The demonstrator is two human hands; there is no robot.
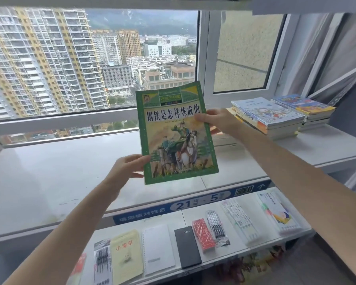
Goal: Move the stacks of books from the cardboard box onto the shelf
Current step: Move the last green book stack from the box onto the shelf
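A black diary (187,248) lies between a spiral notebook (158,249) and red box (203,235)

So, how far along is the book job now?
Done: a near stack and a far stack lie on the shelf, at right. In hand: the left grip and right grip hold a green book above it. Left: cannot tell, the box is out of view.
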